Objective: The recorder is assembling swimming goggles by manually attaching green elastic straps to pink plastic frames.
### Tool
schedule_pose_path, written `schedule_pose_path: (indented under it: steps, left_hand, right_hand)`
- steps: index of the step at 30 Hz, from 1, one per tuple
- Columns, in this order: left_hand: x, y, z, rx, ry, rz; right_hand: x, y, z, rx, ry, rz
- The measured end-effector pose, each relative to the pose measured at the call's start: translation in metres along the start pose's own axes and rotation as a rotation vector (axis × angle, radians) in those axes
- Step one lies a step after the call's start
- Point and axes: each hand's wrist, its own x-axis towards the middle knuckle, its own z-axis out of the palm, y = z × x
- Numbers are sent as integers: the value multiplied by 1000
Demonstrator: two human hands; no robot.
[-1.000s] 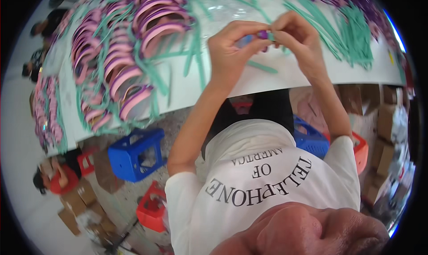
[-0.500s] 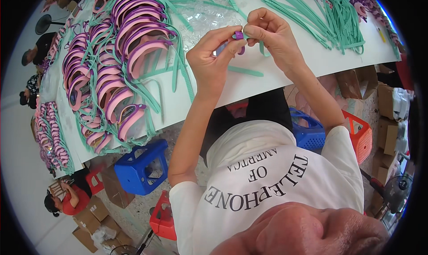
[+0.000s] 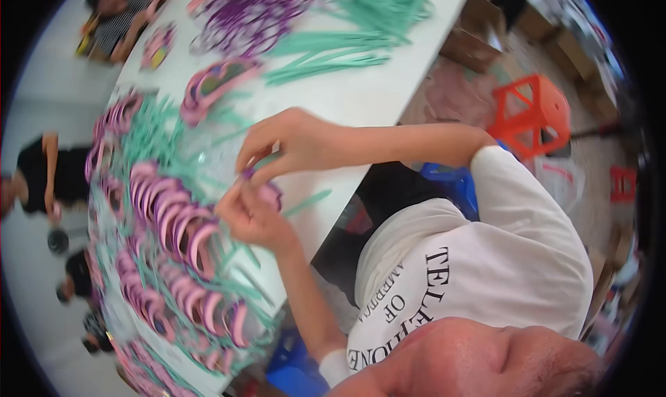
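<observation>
Over the white table, my left hand (image 3: 251,218) is closed on a pair of pink and purple goggles (image 3: 271,194), mostly hidden behind the fingers. My right hand (image 3: 297,144) reaches across from the right, its thumb and fingers pinched on a teal strap (image 3: 266,160) right above the left fingertips. A purple end piece (image 3: 248,174) sits between the two hands. Blur hides how strap and end piece are joined. Beside my left hand runs a row of pink and purple goggles (image 3: 173,213), and a loose teal strap (image 3: 309,203) lies to the right.
Teal straps (image 3: 329,57) and a heap of purple straps (image 3: 253,15) cover the table's far end. A single pair of goggles (image 3: 216,88) lies nearer. An orange stool (image 3: 533,116) and a cardboard box (image 3: 475,36) stand at the right. Other people stand or sit at the left.
The view has swung round, so the table runs steeply and its strap heaps show farther left. My hands stay together at the goggles; the right hand now sits above the left.
</observation>
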Motion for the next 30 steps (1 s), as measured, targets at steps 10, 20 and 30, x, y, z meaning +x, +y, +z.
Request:
schedule_pose_path:
  steps: [10, 20, 30]
  left_hand:
    - [52, 32, 4, 124, -154, 144]
    - [99, 40, -13, -192, -782, -416]
    - [45, 50, 1, -828, -589, -722]
  right_hand:
    - [28, -4, -9, -668, 154, -451]
    - [32, 19, -41, -441, 314, -599]
    - [24, 15, -3, -14, 405, -444]
